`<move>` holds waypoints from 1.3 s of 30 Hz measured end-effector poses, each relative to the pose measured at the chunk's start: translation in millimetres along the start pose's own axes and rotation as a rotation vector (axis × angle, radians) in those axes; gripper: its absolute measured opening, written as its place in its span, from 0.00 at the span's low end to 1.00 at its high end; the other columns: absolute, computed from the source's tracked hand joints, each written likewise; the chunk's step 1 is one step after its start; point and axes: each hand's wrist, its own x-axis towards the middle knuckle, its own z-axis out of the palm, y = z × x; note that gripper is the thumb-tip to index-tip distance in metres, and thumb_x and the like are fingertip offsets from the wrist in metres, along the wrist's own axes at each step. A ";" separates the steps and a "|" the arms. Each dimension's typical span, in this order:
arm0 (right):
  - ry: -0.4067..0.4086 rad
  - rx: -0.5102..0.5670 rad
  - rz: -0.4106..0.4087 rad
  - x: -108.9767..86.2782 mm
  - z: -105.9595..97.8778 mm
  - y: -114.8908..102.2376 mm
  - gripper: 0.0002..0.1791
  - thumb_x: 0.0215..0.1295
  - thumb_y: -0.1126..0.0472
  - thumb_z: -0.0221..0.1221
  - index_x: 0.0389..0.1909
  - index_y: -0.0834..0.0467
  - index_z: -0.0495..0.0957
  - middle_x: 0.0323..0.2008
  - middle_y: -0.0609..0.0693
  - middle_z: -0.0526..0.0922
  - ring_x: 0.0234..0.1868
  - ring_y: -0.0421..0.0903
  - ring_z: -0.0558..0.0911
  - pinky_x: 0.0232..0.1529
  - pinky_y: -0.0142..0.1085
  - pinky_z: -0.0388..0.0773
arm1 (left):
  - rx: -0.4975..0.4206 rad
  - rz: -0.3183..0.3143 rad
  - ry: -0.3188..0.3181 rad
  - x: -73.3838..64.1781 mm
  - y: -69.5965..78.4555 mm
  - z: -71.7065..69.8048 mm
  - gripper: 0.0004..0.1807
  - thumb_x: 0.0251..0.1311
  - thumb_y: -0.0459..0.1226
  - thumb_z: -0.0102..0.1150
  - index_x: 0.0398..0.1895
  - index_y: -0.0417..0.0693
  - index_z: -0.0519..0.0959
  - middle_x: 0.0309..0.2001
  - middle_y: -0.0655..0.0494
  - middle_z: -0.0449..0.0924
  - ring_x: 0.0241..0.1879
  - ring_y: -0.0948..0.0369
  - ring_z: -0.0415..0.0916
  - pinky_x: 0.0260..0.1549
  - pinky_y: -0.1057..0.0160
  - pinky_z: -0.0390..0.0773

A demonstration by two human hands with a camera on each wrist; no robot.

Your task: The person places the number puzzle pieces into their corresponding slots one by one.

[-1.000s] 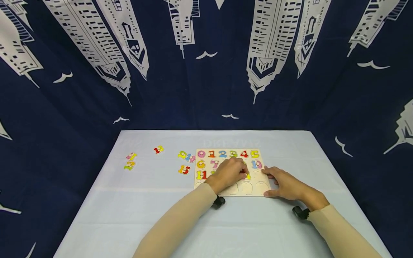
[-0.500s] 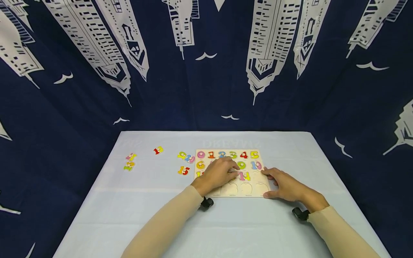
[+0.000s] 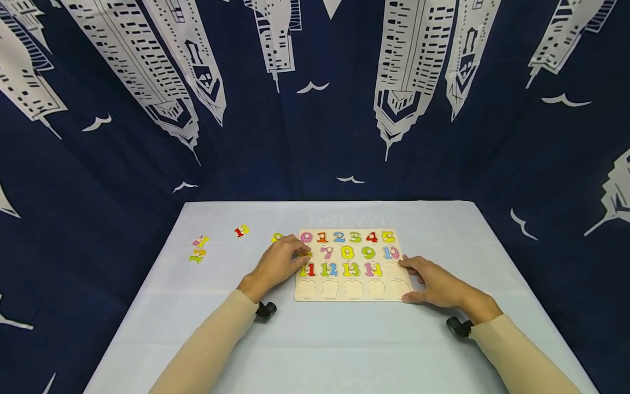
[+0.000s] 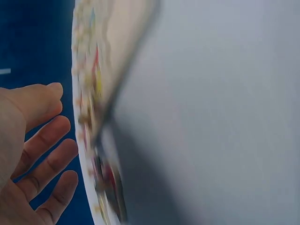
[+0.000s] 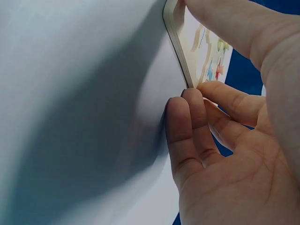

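A wooden number puzzle board [image 3: 344,278] lies flat on the white table, filled with number pieces from 0 to 14 in its upper rows. Bare recesses show along its bottom row. My left hand [image 3: 279,260] hovers over the board's left edge and hides the 6. In the left wrist view, its thumb [image 4: 40,101] and fingers stand apart with nothing between them. My right hand [image 3: 438,282] rests against the board's right edge. In the right wrist view, its thumb [image 5: 225,21] touches near the corner and its fingertips meet the side.
Left of the board lie loose number pieces: a red and yellow 13 [image 3: 242,231], a pink and yellow piece [image 3: 200,241] and a green and yellow piece [image 3: 198,255]. A yellow-green piece [image 3: 276,237] is partly hidden behind my left hand. A dark blue printed cloth [image 3: 315,142] hangs behind.
My left hand has moved left from the middle of the board to its left edge, uncovering the 8, 9, 12, 13 and 14. The right hand stays put.
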 end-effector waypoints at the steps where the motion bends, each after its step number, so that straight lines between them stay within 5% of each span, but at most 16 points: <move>1: -0.001 0.004 0.000 0.0 0.4 0.1 0.53 0.65 0.50 0.87 0.83 0.69 0.73 0.75 0.67 0.81 0.68 0.58 0.86 0.68 0.55 0.89 | 0.005 -0.009 0.000 -2.6 -5.6 -3.4 0.12 0.75 0.41 0.81 0.57 0.51 0.95 0.53 0.56 0.92 0.52 0.57 0.86 0.58 0.53 0.89; 8: 0.002 -0.008 -0.001 0.4 1.8 0.9 0.53 0.65 0.50 0.87 0.83 0.68 0.73 0.74 0.66 0.82 0.67 0.57 0.87 0.67 0.53 0.89 | 0.011 -0.066 -0.028 -18.3 -39.7 -23.3 0.16 0.74 0.42 0.81 0.61 0.51 0.94 0.55 0.56 0.92 0.54 0.57 0.86 0.63 0.50 0.89; 13: -0.001 -0.013 0.009 0.5 -0.1 0.5 0.53 0.64 0.49 0.87 0.83 0.68 0.73 0.74 0.65 0.82 0.66 0.56 0.86 0.67 0.54 0.89 | -0.019 -0.096 -0.072 -25.2 -50.9 -30.9 0.13 0.75 0.41 0.81 0.58 0.52 0.94 0.57 0.57 0.92 0.60 0.54 0.87 0.71 0.46 0.87; 22: 0.000 -0.012 0.001 1.2 -0.2 0.8 0.53 0.65 0.49 0.86 0.83 0.69 0.73 0.75 0.66 0.81 0.67 0.57 0.87 0.67 0.54 0.89 | -0.016 -0.081 -0.056 -26.8 -55.1 -29.8 0.05 0.76 0.38 0.80 0.49 0.54 0.95 0.54 0.57 0.92 0.60 0.54 0.88 0.70 0.47 0.87; 39: -0.002 -0.013 0.006 1.4 1.2 1.2 0.53 0.65 0.49 0.86 0.83 0.69 0.73 0.74 0.65 0.82 0.67 0.56 0.86 0.68 0.55 0.89 | 0.003 -0.059 -0.021 -22.3 -48.2 -30.1 0.05 0.74 0.38 0.81 0.48 0.53 0.94 0.53 0.57 0.91 0.54 0.55 0.87 0.64 0.49 0.89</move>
